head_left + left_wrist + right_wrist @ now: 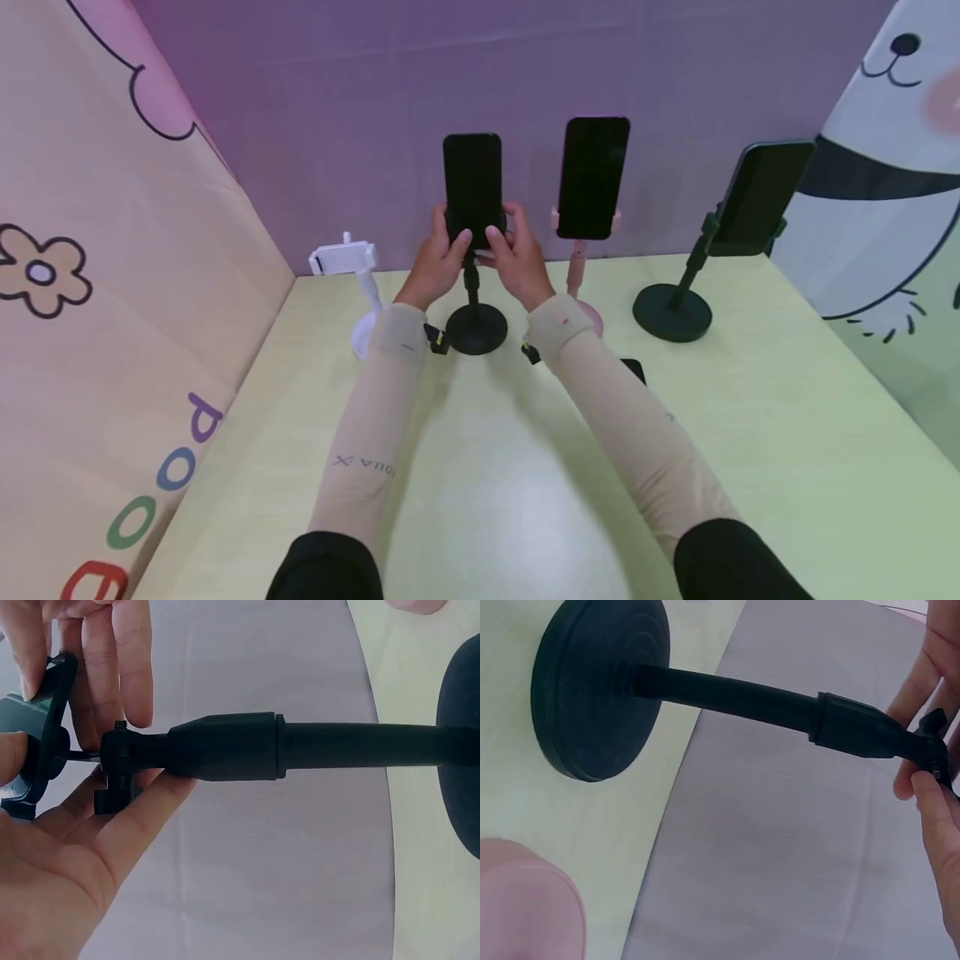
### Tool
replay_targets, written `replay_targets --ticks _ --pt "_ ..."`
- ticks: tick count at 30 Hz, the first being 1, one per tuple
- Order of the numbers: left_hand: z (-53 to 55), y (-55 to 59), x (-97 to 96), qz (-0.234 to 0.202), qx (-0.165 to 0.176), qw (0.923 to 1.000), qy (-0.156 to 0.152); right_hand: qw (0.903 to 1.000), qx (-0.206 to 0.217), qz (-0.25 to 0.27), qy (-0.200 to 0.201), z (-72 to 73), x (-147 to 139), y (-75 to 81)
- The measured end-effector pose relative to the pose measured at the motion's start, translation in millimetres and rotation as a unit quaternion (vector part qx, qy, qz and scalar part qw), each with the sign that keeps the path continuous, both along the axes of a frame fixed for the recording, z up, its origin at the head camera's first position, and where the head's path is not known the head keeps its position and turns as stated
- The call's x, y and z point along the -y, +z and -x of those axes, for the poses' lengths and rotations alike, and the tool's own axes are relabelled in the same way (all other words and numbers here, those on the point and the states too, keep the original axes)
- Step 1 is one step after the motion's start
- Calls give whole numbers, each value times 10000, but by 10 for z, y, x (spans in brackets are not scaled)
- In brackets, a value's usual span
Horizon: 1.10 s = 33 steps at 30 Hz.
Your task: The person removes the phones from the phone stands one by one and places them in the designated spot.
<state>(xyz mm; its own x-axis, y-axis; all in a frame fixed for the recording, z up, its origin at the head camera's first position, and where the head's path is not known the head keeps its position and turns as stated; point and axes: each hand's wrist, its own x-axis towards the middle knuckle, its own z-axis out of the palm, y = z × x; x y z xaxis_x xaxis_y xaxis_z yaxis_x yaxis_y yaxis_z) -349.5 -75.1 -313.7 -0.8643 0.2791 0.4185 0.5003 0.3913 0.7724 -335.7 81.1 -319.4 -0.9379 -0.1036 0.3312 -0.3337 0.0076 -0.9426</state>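
A black smartphone (472,175) stands upright in the clamp of a black phone stand (477,330). My left hand (439,265) grips its lower left side, thumb on the screen side and fingers behind. From the right, my right hand (521,262) holds the lower right corner the same way. In the left wrist view, fingers (135,667) reach behind the clamp, close to the stand's joint and its screw knob (114,796). The right wrist view shows fingers (934,806) around the joint at the top of the stem (742,699).
To the left stands a white phone stand (345,258) with no phone. On the right are a pink stand (576,271) holding a phone (595,179) and another black stand (672,313) with a phone (761,200). A dark flat object (634,368) lies partly behind my right forearm.
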Motion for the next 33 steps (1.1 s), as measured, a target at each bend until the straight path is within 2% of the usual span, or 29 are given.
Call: replay_targets --ticks 5,13,23,27,33 --pt "5 -34 -15 -51 -122 9999 -29 9998 -63 146 111 13 -21 -33" --pt "20 -110 -12 47 -397 9992 69 9988 -363 -309 -122 -9 -42 -110" --pt "-10 -140 8 -17 -525 9986 86 9985 -518 -201 4 -13 -35 -155" --pt "-15 -145 -2 -50 -475 9988 125 9984 -506 -265 42 -16 -43 -135" --pt "-21 -137 -4 -1 -338 9993 181 9988 -271 -417 44 -223 -27 89"
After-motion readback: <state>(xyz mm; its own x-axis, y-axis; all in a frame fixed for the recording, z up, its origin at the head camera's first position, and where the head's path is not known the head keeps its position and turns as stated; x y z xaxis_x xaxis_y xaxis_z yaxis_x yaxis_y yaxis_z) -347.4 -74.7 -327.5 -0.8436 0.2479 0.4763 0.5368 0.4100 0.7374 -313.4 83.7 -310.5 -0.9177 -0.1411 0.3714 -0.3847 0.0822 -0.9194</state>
